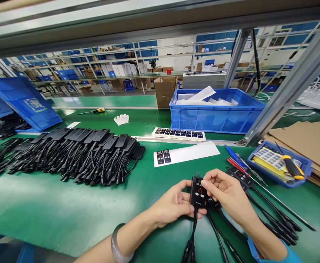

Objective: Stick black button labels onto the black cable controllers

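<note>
My left hand (173, 204) is curled around a small black controller (197, 193) with a cable running down from it, held just above the green table. My right hand (225, 191) pinches the controller's upper front face with fingertips pressed on its label. A white backing strip (187, 153) with two black labels left on it lies just beyond my hands. A second strip full of black labels (179, 134) rests farther back. Finished controllers with cables (266, 212) lie to the right of my right hand.
A large row of black controllers with cables (74, 153) fills the left of the table. A blue bin (216, 115) stands behind, a small blue tray with a screwdriver (282, 166) at right. A white glove (121, 119) lies beyond, and a slanted metal post (286, 87) rises at right.
</note>
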The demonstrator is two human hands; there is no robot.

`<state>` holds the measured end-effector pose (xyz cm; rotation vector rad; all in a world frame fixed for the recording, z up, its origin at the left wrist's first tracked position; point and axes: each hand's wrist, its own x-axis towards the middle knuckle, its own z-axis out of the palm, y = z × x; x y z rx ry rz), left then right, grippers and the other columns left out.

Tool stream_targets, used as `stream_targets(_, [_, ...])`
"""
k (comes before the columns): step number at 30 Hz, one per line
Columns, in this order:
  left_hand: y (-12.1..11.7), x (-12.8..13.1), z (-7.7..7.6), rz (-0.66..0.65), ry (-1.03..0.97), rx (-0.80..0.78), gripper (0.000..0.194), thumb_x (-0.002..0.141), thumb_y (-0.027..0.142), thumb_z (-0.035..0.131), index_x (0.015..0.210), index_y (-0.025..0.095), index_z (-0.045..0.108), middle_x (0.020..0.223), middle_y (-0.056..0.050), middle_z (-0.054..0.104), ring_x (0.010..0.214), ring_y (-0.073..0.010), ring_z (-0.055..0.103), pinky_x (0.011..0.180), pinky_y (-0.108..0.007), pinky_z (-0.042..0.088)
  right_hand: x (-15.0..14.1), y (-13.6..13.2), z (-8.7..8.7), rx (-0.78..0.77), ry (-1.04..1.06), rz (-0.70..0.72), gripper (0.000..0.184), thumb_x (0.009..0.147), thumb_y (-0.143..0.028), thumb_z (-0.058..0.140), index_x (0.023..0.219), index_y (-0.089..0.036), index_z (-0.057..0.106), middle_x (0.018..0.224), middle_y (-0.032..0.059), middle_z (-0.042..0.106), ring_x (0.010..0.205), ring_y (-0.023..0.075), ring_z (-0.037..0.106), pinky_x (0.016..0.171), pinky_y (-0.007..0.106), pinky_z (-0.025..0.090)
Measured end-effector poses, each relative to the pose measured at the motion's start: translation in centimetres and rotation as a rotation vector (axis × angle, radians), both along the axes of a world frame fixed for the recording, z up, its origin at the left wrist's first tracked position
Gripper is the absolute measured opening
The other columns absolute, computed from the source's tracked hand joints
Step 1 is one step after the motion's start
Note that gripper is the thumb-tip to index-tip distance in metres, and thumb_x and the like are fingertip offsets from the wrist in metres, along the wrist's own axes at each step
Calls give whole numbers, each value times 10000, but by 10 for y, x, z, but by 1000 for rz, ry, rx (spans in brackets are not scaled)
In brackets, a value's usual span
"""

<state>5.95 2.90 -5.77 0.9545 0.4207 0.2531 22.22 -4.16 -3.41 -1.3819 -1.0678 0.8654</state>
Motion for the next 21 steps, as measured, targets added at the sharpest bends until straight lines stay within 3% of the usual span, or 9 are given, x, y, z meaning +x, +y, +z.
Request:
stream_targets(12, [0,-1,0,-16,-15,0,470,711,151,721,1105,188,469,934,-113,697,892,-269,685,780,-354,523,0,1,-6,-12,-19,-4,228,755,-406,674,743,-197,584,574,-30,542,492,102,482,428,207,398])
stream_targets(21, [-4,0,3,-9,30,52,433,735,199,692,1099,192,459,880,-77,690,841,-222,694,781,-333,518,-4,1,-7,-31,-22,-42,262,735,-427,685,717,-198,560,555,-37,516,494,106,469,432,211,387])
